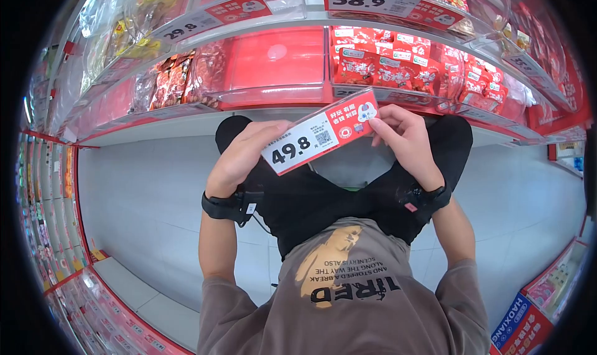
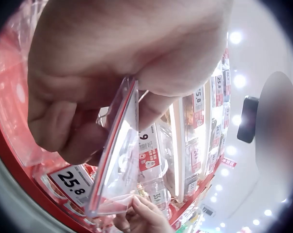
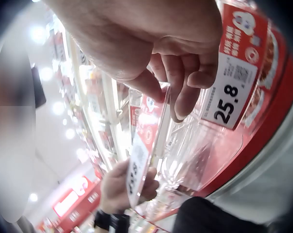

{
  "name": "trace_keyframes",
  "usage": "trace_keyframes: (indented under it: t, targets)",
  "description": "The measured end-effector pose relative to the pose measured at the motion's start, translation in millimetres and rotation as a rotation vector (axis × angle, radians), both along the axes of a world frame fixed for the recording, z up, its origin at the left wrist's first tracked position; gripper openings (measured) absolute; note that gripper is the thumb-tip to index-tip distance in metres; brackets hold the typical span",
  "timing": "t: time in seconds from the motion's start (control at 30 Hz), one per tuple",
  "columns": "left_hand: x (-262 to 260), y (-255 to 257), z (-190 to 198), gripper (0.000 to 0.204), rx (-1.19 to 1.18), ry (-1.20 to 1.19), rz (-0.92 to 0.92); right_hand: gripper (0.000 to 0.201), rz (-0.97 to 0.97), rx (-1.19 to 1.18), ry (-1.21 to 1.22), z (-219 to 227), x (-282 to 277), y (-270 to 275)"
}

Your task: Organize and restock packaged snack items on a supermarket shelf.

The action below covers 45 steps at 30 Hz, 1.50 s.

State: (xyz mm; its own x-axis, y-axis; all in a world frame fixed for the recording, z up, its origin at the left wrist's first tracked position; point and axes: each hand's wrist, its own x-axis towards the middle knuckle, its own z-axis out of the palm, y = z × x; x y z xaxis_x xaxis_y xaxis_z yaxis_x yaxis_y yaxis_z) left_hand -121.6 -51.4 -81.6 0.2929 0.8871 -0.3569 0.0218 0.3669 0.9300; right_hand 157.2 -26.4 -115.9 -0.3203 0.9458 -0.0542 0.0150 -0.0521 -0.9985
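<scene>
A price tag (image 1: 320,133) in a clear plastic holder, white and red with "49.8" printed on it, is held between both hands above the lap. My left hand (image 1: 244,153) grips its left end, thumb on the front face; the left wrist view shows the holder (image 2: 118,145) edge-on with fingers curled behind it. My right hand (image 1: 407,140) pinches the upper right end between thumb and fingers. In the right wrist view, the thumb and fingertips of the right hand (image 3: 170,63) meet at the top of the tag (image 3: 144,141).
Ahead, a shelf bin (image 1: 277,56) shows a bare red floor. Red snack packets (image 1: 385,62) fill the bin to its right, and other packets (image 1: 180,78) lie to its left. Shelf labels (image 1: 388,5) line the fronts above. Black-trousered knees (image 1: 451,143) spread below the shelf.
</scene>
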Motion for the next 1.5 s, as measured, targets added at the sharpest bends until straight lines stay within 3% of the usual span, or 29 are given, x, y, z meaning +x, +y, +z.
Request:
trace_keyframes:
  t: [0.1,0.23,0.33,0.5,0.6,0.8,1.0,1.1,1.2,1.3,1.5]
  targets:
    - [-14.0,8.0,5.8,0.031,0.323,0.293,-0.153,0.018,0.026,0.467,-0.471,14.5,-2.0,13.8]
    - [-38.0,29.2,33.8,0.028,0.611,0.63,-0.33,0.017,0.015,0.81,-0.516,7.7,-23.1,28.1]
    - [-50.6,45.8,48.9,0.03,0.519,0.677,-0.418,0.017,0.033,0.895,-0.64,1.9,-43.2,35.6]
    - [-70.0,64.3,45.2,0.033,0.587,0.711,-0.429,0.024,-0.049,0.701,-0.511,12.5,-61.1,48.8]
    - [-78.8,74.4,28.5,0.032,0.455,0.638,-0.368,0.022,-0.046,0.719,-0.63,15.5,-65.7,52.7]
    - [-77.7,83.7,4.0,0.027,0.561,0.731,-0.332,0.013,0.043,1.071,-0.788,3.9,-74.0,61.5]
    - [-78.3,87.7,-11.4,0.019,0.667,0.704,-0.234,0.01,0.121,1.123,-0.841,-2.1,-83.6,66.2]
    - [-85.6,90.6,-10.7,0.018,0.532,0.675,-0.167,0.008,0.099,1.142,-0.821,-1.1,-90.0,68.6]
    - [-92.2,91.7,-14.7,0.018,0.665,0.718,-0.094,0.009,0.053,1.163,-0.818,-1.1,-98.9,67.1]
    - [-95.1,87.5,-17.7,0.017,0.905,0.855,-0.171,0.009,0.059,1.189,-0.87,-6.0,-102.8,66.4]
    - [-77.8,69.3,-22.4,0.018,1.007,1.033,-0.088,0.009,0.077,1.232,-0.884,-11.7,-104.4,65.9]
